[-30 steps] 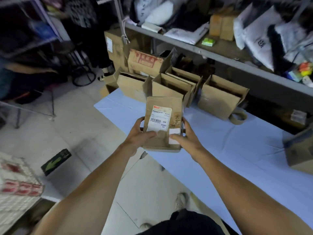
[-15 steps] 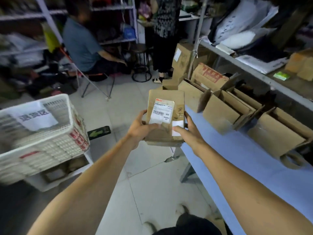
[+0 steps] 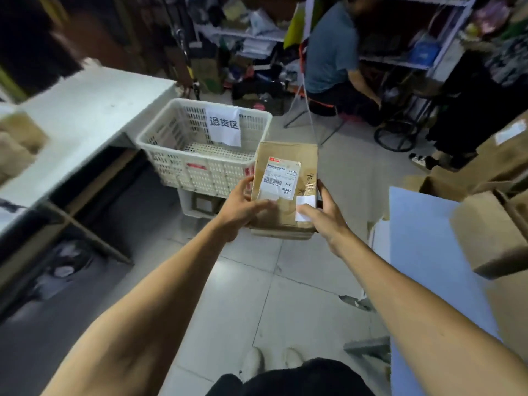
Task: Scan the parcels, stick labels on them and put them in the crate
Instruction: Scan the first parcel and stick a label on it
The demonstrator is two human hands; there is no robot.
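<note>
Both hands carry the cardboard parcel (image 3: 285, 190) above the tiled floor (image 3: 285, 295), as in the earlier frames. The left hand (image 3: 243, 208) grips its left edge, thumb laid on the top face. The right hand (image 3: 323, 215) holds the right edge, thumb pressing a small white label (image 3: 304, 207) beside the printed shipping label (image 3: 281, 178). The view has swung left: the blue table (image 3: 423, 252) now sits at the right edge, and the white crate (image 3: 183, 164) with its paper sign (image 3: 224, 125), earlier at far left, stands just beyond the parcel, seemingly empty. A seated person (image 3: 331, 50) is behind.
</note>
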